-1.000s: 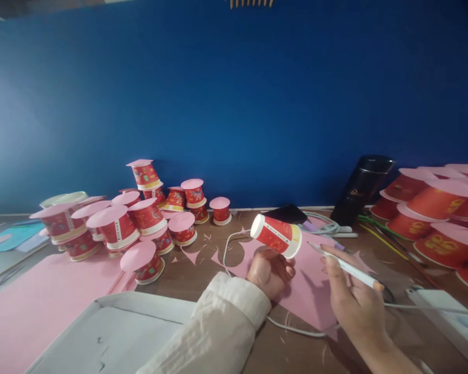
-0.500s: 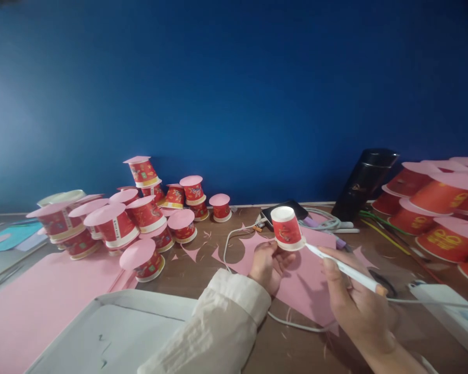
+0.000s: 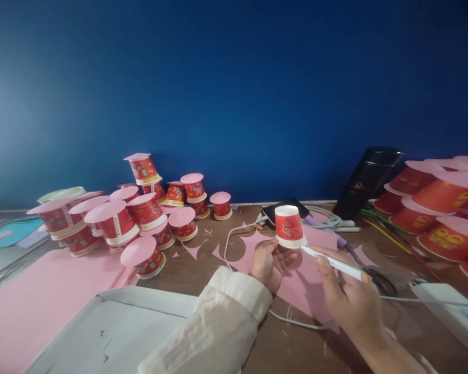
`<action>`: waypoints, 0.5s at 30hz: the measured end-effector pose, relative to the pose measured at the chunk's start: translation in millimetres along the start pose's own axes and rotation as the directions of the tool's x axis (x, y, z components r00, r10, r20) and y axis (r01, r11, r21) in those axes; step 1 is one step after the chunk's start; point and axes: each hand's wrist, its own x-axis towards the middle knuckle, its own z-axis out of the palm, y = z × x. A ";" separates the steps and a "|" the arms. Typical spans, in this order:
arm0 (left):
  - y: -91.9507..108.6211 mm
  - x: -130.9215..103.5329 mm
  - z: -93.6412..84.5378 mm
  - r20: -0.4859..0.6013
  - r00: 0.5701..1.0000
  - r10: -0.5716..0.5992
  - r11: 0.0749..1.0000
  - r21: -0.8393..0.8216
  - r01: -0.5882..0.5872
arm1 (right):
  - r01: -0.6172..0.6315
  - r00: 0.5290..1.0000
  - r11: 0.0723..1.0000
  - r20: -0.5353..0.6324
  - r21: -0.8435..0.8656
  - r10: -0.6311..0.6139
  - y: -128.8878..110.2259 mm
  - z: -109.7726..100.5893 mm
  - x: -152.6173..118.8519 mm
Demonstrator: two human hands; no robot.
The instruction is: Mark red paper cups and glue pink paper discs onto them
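Observation:
Upside down in the middle, a red paper cup [image 3: 289, 228] with a white base and a dragon print is held above the table. The fingers of my left hand [image 3: 271, 264] grip its lower rim from the left. My right hand [image 3: 349, 291] is closed round a white pen-like tool [image 3: 337, 264] with an orange end. That tool's tip touches or nearly touches the rim at the cup's lower right. Under both hands lies a cut pink paper sheet [image 3: 306, 291].
Red cups with pink paper discs [image 3: 140, 249] stand stacked at left; more cups [image 3: 448, 239] stand at right. A black bottle [image 3: 364, 182], scissors [image 3: 382, 280], a cable [image 3: 296, 323], a white tray [image 3: 140, 332] and pink sheets [image 3: 50, 306] lie around.
The held cup has shifted slightly right and stands more upright. My right hand and the pen-like tool have moved a little left, and more of the scissors shows.

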 end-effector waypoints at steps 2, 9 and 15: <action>-1.2 0.8 -0.8 0.003 1.000 0.000 1.000 0.004 0.000 | -0.002 1.000 1.000 -0.021 -0.018 0.001 0.1 -0.2 1.0; 0.6 0.3 1.2 -0.024 0.999 -0.041 0.999 0.018 0.042 | -0.038 0.999 0.997 -0.014 -0.060 0.037 3.1 0.1 0.8; 1.4 -0.2 1.2 -0.054 0.998 -0.023 0.999 -0.030 0.022 | -0.052 0.998 0.997 0.021 -0.049 0.053 1.7 -0.3 1.6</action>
